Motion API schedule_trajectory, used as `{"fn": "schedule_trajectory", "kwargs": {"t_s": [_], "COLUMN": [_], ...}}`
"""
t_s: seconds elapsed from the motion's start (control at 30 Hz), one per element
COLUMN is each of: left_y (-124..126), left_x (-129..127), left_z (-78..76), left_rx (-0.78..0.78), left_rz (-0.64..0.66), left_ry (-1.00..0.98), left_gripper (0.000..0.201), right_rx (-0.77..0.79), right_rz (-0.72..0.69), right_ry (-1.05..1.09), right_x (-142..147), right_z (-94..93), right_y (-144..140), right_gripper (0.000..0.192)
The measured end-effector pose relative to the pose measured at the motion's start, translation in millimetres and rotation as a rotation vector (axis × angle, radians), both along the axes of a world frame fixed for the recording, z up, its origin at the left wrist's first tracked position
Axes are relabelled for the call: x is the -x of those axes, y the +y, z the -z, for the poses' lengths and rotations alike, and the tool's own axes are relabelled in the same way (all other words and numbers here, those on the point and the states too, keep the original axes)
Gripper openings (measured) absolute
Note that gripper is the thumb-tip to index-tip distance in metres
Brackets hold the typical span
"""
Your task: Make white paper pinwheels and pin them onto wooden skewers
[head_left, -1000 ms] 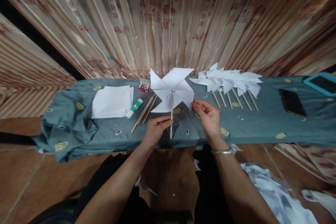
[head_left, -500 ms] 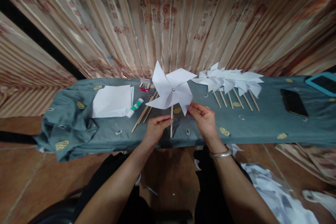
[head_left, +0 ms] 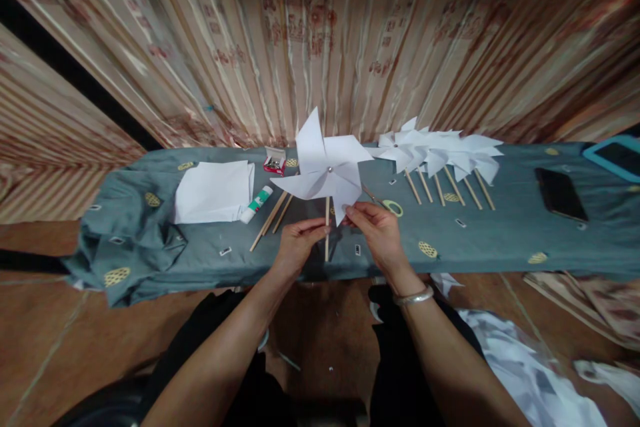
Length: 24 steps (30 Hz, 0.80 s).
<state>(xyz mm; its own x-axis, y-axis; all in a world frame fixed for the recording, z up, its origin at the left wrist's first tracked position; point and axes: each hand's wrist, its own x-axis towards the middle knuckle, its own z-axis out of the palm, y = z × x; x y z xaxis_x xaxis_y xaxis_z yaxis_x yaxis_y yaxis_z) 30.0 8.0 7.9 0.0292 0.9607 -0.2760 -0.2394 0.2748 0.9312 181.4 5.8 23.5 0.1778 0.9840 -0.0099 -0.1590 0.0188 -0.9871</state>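
The person's right hand [head_left: 375,227], the one wearing a silver bracelet [head_left: 414,297], is swinging down and inward, so it's ending up close to the left hand [head_left: 299,247]. Thumb and fingers are pinching a blade tip of the white paper pinwheel [head_left: 336,179] and bringing the whole wheel round clockwise. The left hand isn't budging, it's just gripping the wooden stick [head_left: 327,247] below the blades. The pinwheel's sitting dead centre, over the grey-green cloth [head_left: 480,240]; can't tell if the stick's lower end is touching down. Since the blades are turning while the stick's staying put, I'd say the shiny pin [head_left: 330,169] is working as an axle and this one's looking pretty much assembled.

With the hand shifting over, the scissors [head_left: 393,207] are now showing just past it. On the left, loose sticks [head_left: 273,221] are lying beside a glue stick [head_left: 257,205], then some white paper [head_left: 215,192]. A black phone [head_left: 559,193] is resting way off right. Farther back, a small red box [head_left: 275,161] is sitting open, and a row of overlapping pinwheels [head_left: 440,150] is lying right of centre. A patterned curtain [head_left: 320,47] is hanging behind everything.
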Motion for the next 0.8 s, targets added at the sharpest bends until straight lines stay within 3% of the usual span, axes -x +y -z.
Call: {"fn": "schedule_trajectory", "kwargs": {"t_s": [0.23,0.67,0.8], "left_y": [0,-1,0], "left_x": [-1,1,2], "left_z": [1.4,0.9,0.1], "left_rx": [-0.005,-0.025,-0.005], "left_rz": [-0.023,0.058,0.010], "left_ry": [-0.031,-0.028,-0.013], "left_gripper": [0.032,0.036,0.034], "right_rx": [-0.004,0.001,-0.061], "right_rz": [-0.045,-0.101,-0.020], "right_ry": [0.000,-0.090,-0.216], "right_x": [6,9,-7], "right_z": [-2.5,-3.5,-4.7], "right_y": [-3,-6,-4], "right_gripper": [0.031,0.033,0.039]}}
